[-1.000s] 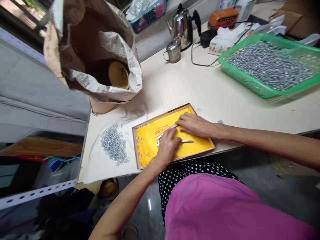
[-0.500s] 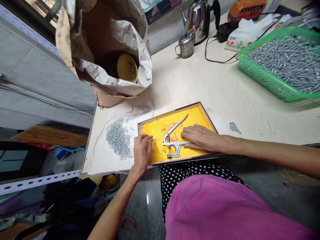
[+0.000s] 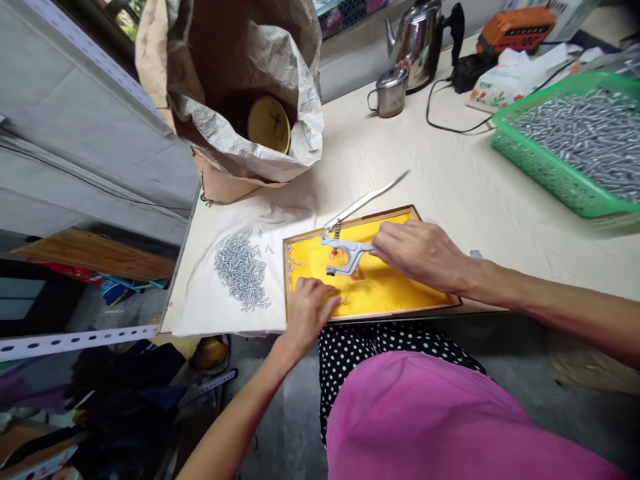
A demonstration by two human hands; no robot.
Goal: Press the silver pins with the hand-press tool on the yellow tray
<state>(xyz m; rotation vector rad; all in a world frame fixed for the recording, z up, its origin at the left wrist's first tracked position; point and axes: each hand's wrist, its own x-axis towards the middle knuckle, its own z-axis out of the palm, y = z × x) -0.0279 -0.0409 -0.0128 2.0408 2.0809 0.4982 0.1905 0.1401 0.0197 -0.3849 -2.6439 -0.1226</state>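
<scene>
Head view: one pair of pliers [image 3: 350,252], lying in the one yellow tray [image 3: 395,293] earlier, is now raised above it, the right hand's [image 3: 423,253] fingers wrapped around one handle (the second juts free). The left hand [image 3: 307,310], fingers slightly spread, has moved inward, near one loose metal piece [image 3: 345,299].

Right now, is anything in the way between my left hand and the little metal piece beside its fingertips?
Nothing visible stands between your left hand and the metal piece on the yellow tray floor. The pliers in your right hand are farther back.
</scene>
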